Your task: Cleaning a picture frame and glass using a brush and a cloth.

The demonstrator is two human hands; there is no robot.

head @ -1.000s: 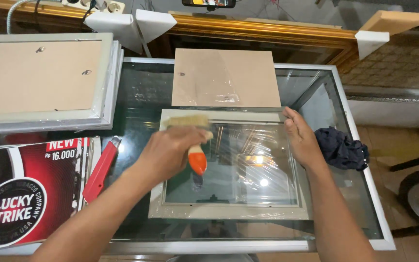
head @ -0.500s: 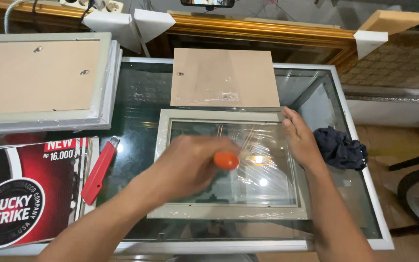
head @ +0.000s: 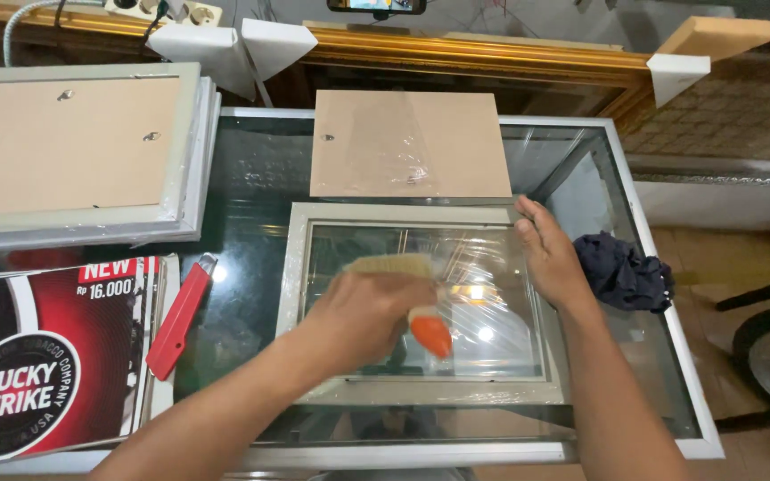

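A grey picture frame (head: 294,294) with a glass pane lies flat on a glass-topped table (head: 661,347). My left hand (head: 363,316) grips a brush with pale bristles and an orange handle (head: 430,331), held over the pane's left half. The hand is blurred by motion. My right hand (head: 550,258) rests flat on the frame's right edge, fingers together, holding nothing.
A brown backing board (head: 407,142) lies just behind the frame. Stacked frames (head: 73,156) sit at the back left. A red utility knife (head: 180,313) and a red printed poster (head: 46,356) lie at the left. A dark cloth (head: 621,272) is bunched at the right.
My left hand has swept the brush back and forth across the glass: toward the right half a second ago, now back to the left. My right hand has stayed put.
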